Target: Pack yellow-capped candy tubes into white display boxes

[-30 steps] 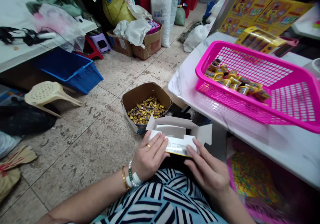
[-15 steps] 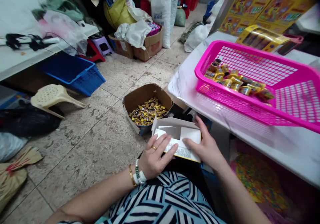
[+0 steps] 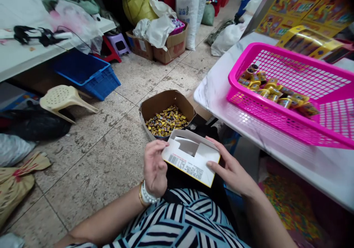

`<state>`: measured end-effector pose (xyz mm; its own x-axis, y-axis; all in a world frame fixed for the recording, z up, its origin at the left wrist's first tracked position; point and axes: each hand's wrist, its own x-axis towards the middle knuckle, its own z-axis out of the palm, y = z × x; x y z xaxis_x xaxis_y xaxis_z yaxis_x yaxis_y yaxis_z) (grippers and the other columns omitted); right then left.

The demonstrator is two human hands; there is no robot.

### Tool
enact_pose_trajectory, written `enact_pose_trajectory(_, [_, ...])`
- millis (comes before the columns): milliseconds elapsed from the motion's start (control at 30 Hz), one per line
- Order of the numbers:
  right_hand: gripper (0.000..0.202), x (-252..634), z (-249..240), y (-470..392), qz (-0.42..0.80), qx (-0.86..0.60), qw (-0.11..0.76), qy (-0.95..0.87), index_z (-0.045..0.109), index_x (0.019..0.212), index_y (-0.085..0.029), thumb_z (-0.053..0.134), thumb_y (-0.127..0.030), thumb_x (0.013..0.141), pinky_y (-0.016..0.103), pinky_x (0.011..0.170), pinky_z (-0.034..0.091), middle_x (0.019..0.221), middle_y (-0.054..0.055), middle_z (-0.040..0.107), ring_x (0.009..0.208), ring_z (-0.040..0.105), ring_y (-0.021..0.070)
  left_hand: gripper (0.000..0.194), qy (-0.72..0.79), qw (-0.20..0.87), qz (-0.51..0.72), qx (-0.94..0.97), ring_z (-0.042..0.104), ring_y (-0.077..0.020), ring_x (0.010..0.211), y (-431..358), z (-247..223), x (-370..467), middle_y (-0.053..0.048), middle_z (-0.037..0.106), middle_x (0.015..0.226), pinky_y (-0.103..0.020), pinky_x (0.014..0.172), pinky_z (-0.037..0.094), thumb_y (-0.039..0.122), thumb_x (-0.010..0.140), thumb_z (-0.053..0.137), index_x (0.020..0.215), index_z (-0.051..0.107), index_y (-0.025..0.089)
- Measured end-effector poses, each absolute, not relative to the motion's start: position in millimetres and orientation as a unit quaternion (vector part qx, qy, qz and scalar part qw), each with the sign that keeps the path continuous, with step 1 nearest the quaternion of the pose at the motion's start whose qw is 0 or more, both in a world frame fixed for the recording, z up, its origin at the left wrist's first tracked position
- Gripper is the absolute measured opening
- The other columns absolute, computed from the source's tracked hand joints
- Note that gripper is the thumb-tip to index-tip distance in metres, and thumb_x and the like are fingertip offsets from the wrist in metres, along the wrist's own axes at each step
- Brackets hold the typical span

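Note:
A small white cardboard box (image 3: pixel 193 163) with printed text, a barcode and a cut-out gap sits above my lap, tilted. My right hand (image 3: pixel 228 167) grips its right end, thumb on the printed face and fingers behind. At its left end is my left hand (image 3: pixel 156 167), palm turned up, fingers curled, with fingertips touching the box's upper left corner. Beyond the box, an open carton (image 3: pixel 148 109) on the floor holds many small yellow and brown capped pieces (image 3: pixel 168 121).
On the marble-patterned table (image 3: pixel 210 97) at right stands a pink basket (image 3: pixel 276 117) with similar pieces (image 3: pixel 273 89); yellow boxes (image 3: pixel 293 8) are behind it. At left are a cream stool (image 3: pixel 59 97), a blue crate (image 3: pixel 102 82) and a black bag (image 3: pixel 38 124).
My left hand has moved from the box's near face to its left end and turned palm up. The box is tilted more, its flaps now folded in. The view has shifted slightly.

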<state>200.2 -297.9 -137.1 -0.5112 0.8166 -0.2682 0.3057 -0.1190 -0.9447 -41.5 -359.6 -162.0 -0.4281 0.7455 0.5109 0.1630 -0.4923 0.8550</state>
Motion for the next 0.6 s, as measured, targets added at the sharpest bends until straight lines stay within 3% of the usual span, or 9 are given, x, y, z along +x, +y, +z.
enact_pose_trajectory(133, [0.074, 191, -138, -298, 0.595, -0.468, 0.234, -0.61, 0.038, 0.155, -0.031, 0.065, -0.027, 0.087, 0.047, 0.118, 0.037, 0.158, 0.007, 0.046, 0.14, 0.049, 0.0277, 0.011, 0.554, 0.256, 0.634, 0.475, 0.057, -0.017, 0.091, -347, -144, -56, -0.005, 0.056, 0.098, -0.029, 0.083, 0.049, 0.03, 0.097, 0.059, 0.099, 0.065, 0.021])
enact_pose_trajectory(200, [0.076, 184, -139, -300, 0.582, -0.487, 0.244, -0.604, 0.04, 0.154, -0.032, 0.062, -0.019, 0.083, 0.047, 0.116, 0.04, 0.154, 0.007, 0.05, 0.137, 0.052, 0.0273, 0.014, 0.598, 0.29, 0.567, 0.486, 0.055, -0.0168, 0.088, -342, -141, -61, -0.004, 0.055, 0.092, -0.028, 0.08, 0.047, 0.031, 0.092, 0.066, 0.084, 0.064, 0.019])
enact_pose_trajectory(267, [0.08, 179, -142, -301, 0.567, -0.499, 0.252, -0.604, 0.039, 0.154, -0.033, 0.059, -0.015, 0.079, 0.047, 0.114, 0.041, 0.152, 0.006, 0.052, 0.134, 0.054, 0.0265, 0.018, 0.629, 0.35, 0.512, 0.469, 0.055, -0.0175, 0.088, -339, -142, -63, -0.004, 0.055, 0.094, -0.029, 0.078, 0.047, 0.032, 0.081, 0.074, 0.082, 0.061, 0.019])
enact_pose_trajectory(400, [0.083, 176, -147, -303, 0.551, -0.483, 0.251, -0.633, 0.038, 0.155, -0.035, 0.056, -0.011, 0.077, 0.047, 0.119, 0.035, 0.156, 0.005, 0.047, 0.141, 0.047, 0.0256, 0.052, 0.643, 0.539, 0.423, 0.342, 0.06, -0.0196, 0.091, -330, -147, -65, -0.005, 0.06, 0.103, -0.032, 0.078, 0.05, 0.027, 0.065, 0.082, 0.106, 0.051, 0.02])
enact_pose_trajectory(533, [0.086, 181, -147, -302, 0.539, -0.467, 0.236, -0.66, 0.031, 0.157, -0.037, 0.054, -0.011, 0.079, 0.049, 0.121, 0.032, 0.159, 0.004, 0.043, 0.146, 0.043, 0.0252, 0.102, 0.598, 0.607, 0.419, 0.313, 0.059, -0.0256, 0.112, -317, -141, -69, -0.014, 0.051, 0.136, -0.037, 0.089, 0.052, 0.023, 0.056, 0.087, 0.142, 0.034, 0.024])
enact_pose_trajectory(600, [0.088, 184, -146, -303, 0.531, -0.445, 0.223, -0.685, 0.026, 0.159, -0.038, 0.054, -0.01, 0.08, 0.05, 0.122, 0.031, 0.161, 0.003, 0.041, 0.147, 0.04, 0.0248, 0.11, 0.572, 0.64, 0.395, 0.326, 0.062, -0.0246, 0.104, -310, -140, -70, -0.013, 0.053, 0.134, -0.037, 0.085, 0.053, 0.024, 0.058, 0.085, 0.15, 0.026, 0.027])
